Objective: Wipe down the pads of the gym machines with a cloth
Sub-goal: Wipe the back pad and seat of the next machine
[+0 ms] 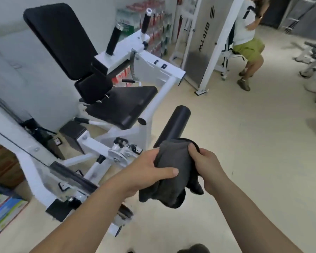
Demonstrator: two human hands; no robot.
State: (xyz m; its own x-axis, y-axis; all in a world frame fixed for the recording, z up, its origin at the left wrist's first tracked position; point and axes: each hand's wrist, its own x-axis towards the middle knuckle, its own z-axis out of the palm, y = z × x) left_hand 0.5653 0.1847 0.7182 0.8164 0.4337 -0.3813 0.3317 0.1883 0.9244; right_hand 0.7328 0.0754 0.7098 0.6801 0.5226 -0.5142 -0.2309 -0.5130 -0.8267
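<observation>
Grey cloth [171, 168] is bunched over the near end of a black roller pad [175, 123], with loose folds hanging below it. Both hands grasp it: the left hand [150, 172] holds the cloth from the left side with its thumb lying across the front, and the right hand [206, 167] grips it from the right side, thumb on top and fingers curled behind. The far end of the roller is bare and points up and away. Just beyond it stands the white machine frame [153, 70] with a black seat pad [124, 105], a tilted black back pad [60, 39] above that, and two black handles [113, 40] sticking up. Further back a person [244, 33] in a white shirt and green shorts sits beside a tall grey panel [202, 42]. Coloured boxes [2, 207] lie on the pale floor [244, 143] at the lower left
</observation>
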